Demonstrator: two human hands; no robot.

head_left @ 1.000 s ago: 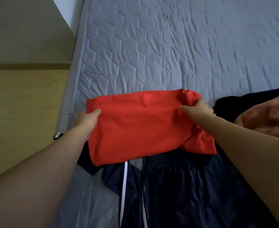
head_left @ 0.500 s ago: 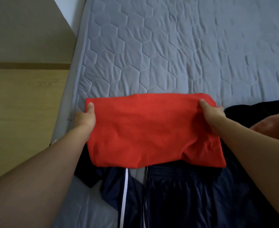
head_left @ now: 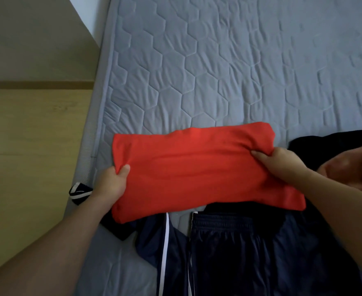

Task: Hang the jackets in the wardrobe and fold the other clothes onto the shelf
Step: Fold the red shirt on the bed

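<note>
A red garment point(head_left: 197, 167), folded into a wide rectangle, lies on the grey quilted mattress point(head_left: 218, 71). My left hand point(head_left: 111, 184) grips its left edge, thumb on top. My right hand point(head_left: 282, 165) pinches the cloth at its upper right corner. Under its near edge lies a navy jacket point(head_left: 229, 253) with white stripes along the zip, spread toward me. A black garment point(head_left: 325, 144) and a salmon-pink one point(head_left: 355, 167) lie at the right.
The mattress edge runs along the left, with a wooden floor point(head_left: 26, 157) beside it. A navy cuff with white bands point(head_left: 79, 192) hangs over that edge. The far part of the mattress holds no clothes.
The red garment has been folded over toward me into a shorter rectangle. Both hands have slid nearer along its side edges, and the right one now pinches the upper right corner.
</note>
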